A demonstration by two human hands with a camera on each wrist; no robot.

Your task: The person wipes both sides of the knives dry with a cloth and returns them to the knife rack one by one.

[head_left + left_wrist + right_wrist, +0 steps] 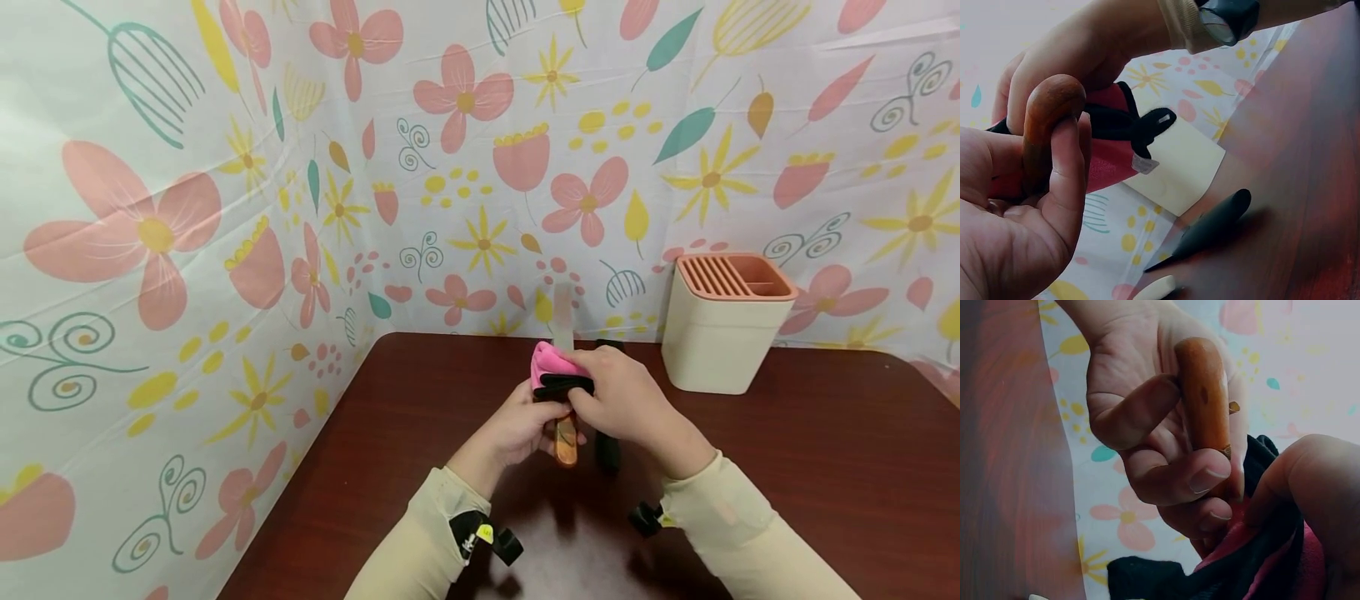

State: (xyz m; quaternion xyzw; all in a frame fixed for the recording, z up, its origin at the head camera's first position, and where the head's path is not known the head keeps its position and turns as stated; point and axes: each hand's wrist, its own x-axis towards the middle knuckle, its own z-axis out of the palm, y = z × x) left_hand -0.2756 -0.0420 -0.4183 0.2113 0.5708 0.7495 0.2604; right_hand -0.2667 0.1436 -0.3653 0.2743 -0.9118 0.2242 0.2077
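Note:
A knife stands tilted upward over the table, its pale blade [562,317] pointing to the back wall. My left hand [513,429] grips its brown wooden handle [566,442], with fingers curled round it in the right wrist view. A pink cloth with black edging [551,362] is folded about the blade near the handle. My right hand [626,392] pinches this cloth from the right side. A black loop and a small white tag [1145,164] hang from the cloth in the left wrist view. The lower blade is hidden by cloth and fingers.
A dark elongated object [607,454] lies on the brown table [825,467], partly behind my right hand. At the back right stands a cream knife block [712,346] with a slotted orange top [738,275]. Flower-printed sheets [465,208] hang behind and to the left.

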